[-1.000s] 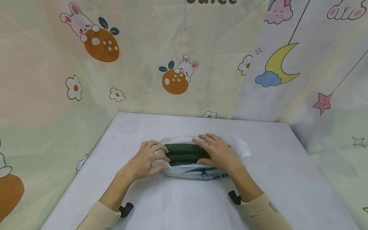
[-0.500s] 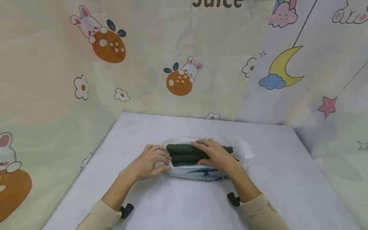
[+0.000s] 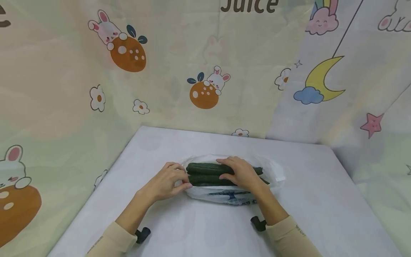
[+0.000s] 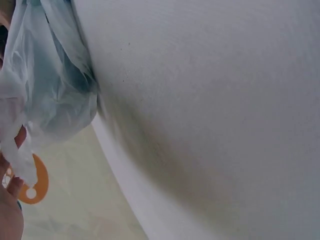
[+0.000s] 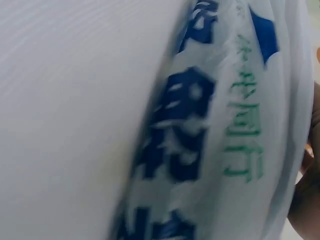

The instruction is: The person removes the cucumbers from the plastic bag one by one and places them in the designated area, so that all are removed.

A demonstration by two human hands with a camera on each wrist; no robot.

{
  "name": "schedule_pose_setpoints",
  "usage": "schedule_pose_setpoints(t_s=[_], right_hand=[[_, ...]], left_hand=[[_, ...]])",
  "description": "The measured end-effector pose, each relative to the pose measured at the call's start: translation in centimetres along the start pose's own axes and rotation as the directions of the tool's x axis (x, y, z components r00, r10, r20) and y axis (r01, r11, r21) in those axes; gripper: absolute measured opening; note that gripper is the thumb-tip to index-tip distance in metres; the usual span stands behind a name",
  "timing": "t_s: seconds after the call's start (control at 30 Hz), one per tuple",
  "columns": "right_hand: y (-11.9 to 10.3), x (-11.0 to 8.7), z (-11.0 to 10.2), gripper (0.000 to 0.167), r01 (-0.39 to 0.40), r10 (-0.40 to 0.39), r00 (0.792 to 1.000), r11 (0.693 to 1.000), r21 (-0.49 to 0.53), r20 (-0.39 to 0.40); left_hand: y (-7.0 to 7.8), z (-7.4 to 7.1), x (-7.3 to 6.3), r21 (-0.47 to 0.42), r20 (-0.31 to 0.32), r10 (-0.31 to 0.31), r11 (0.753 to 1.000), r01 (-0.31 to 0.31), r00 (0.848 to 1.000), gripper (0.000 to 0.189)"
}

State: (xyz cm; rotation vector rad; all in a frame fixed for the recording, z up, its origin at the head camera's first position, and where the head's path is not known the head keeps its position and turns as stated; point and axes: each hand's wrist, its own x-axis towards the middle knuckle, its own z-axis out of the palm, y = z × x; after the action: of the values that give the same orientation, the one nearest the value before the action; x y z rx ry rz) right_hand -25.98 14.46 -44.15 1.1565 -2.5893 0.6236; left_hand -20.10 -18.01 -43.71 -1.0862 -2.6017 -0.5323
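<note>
Dark green cucumbers [image 3: 203, 168] lie side by side in a white plastic bag [image 3: 205, 193] whose mouth gapes upward. My left hand [image 3: 167, 181] is at the bag's left end. In the left wrist view, its thumb and fingers pinch a flap of the plastic bag [image 4: 55, 85]. My right hand [image 3: 242, 174] grips the cucumbers from above, fingers across the far one and thumb at the near side; the palm hides their middle. The right wrist view is filled by the bag's near side [image 5: 220, 140] with blue and green lettering, the hand only partly visible behind it.
The bag lies on a table [image 3: 199, 228] with a white cover. Behind and beside it hangs a printed cloth backdrop [image 3: 167, 64] with rabbits, oranges and a moon. Black wrist-worn camera mounts [image 3: 143, 235] show under both sleeves.
My left fingers have drawn together on the bag's left edge. The bag's right side is opened further and the cucumbers' right ends now show. The whole head view has shifted slightly.
</note>
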Motion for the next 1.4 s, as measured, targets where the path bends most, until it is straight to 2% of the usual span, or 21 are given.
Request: schedule_pose_setpoints(t_s=[0.27,0.47,0.57,0.67,0.93,1.1,1.4], right_hand=[[-0.7,0.4,-0.4,0.05,-0.029,0.033,0.997,0.998,-0.059,0.063],[-1.2,0.6,-0.8,0.047,-0.045,0.055,0.995,0.993,-0.11,0.087],[-1.3,0.7,-1.2,0.047,-0.027,0.035,0.998,0.992,-0.119,0.061],[-1.1,0.9,-1.8,0.048,-0.008,0.011,1.0,0.991,-0.132,0.021],[-1.3,1.5,-3.9,0.049,0.053,-0.065,0.997,0.974,-0.219,-0.047],[-2.1,1.9,-5.4,0.048,0.091,-0.115,0.99,0.965,-0.248,-0.086],[-2.8,1.8,-8.5,0.052,0.113,-0.167,0.975,0.941,-0.32,-0.148]], left_hand=[[0.3,0.4,0.1,0.092,0.054,0.01,0.996,-0.015,0.998,0.007],[0.7,0.5,0.3,0.17,0.028,0.071,0.983,-0.075,0.997,0.004],[0.8,0.7,0.5,0.175,0.023,0.103,0.979,-0.106,0.994,0.004],[0.8,0.7,0.6,0.156,0.03,0.109,0.981,-0.112,0.994,0.006],[0.4,0.7,0.7,0.095,0.029,0.082,0.992,-0.084,0.996,0.013],[0.5,0.7,0.8,0.105,0.052,0.072,0.991,-0.078,0.996,0.019],[0.5,0.8,0.7,0.145,0.1,0.04,0.988,-0.054,0.994,0.016]])
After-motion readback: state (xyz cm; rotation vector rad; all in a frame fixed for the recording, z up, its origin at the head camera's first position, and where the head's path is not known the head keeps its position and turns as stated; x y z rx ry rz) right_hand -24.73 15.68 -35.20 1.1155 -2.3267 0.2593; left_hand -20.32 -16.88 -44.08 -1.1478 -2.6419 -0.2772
